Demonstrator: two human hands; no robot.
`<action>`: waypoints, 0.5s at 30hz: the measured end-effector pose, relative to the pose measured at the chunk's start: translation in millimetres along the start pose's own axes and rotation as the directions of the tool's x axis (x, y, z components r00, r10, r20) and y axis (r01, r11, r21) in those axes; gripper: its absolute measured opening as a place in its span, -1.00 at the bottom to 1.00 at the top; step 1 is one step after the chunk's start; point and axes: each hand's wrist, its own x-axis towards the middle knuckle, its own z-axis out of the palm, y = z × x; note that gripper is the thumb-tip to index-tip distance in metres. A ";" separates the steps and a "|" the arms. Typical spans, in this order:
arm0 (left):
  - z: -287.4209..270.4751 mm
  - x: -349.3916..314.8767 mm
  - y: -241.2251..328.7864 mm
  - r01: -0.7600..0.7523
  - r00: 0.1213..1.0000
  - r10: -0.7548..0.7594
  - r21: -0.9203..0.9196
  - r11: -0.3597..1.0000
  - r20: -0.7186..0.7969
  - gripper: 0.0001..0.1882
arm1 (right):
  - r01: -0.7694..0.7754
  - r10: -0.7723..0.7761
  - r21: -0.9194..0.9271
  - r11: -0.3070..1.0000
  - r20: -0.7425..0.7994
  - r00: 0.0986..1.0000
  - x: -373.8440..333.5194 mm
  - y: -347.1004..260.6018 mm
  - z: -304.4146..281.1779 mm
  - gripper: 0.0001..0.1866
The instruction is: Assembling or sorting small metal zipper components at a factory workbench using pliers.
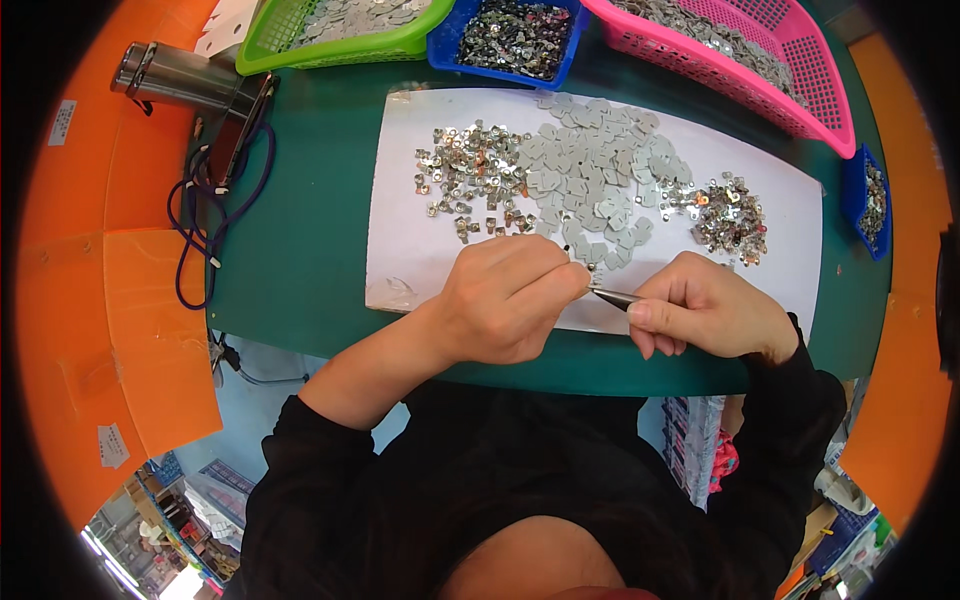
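Tweezers (615, 297), lower centre: smooth metal, catching light! Flat grey pieces (585, 165), upper centre, lay matt and dull. Small clips (480, 165) left of them glinted, all shiny metal; parts heap (732, 215) at right flashed silvery, coppery in spots. White sheet (395, 210) beneath looked smooth, papery. Tabletop (300, 240): smooth green, low sheen. Pink basket (835, 105), upper right: perforated plastic. Flask (185, 80), upper left, gleamed steely. Sleeves (325, 440), bottom: soft black cloth, no shine whatsoever.

Slim metallic tweezers (618, 299) gripped in right hand (708, 308), slanted, narrow tips meeting closed left hand (512, 298).
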 end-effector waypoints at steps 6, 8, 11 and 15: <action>0.4 1.3 5.3 0.092 0.996 -0.090 -0.076 0.993 0.026 -0.89 | 0.126 -0.211 -0.451 0.884 -0.144 0.967 -4.2 -1.3 10.0 -0.61; -0.3 2.7 8.3 0.129 0.991 -0.127 -0.098 0.987 0.031 -0.90 | 0.131 -0.262 -0.498 0.857 -0.203 0.944 -4.1 -1.4 17.5 -0.62; 0.2 2.5 11.7 0.176 0.984 -0.175 -0.068 0.982 0.028 -0.90 | 0.083 -0.312 -0.584 0.808 -0.302 0.901 -3.7 -2.5 26.1 -0.63; 5.7 -0.9 11.0 0.244 0.969 -0.246 -0.062 0.968 -0.029 -0.89 | -0.049 -0.352 -0.693 0.720 -0.424 0.834 0.6 -1.4 36.8 -0.65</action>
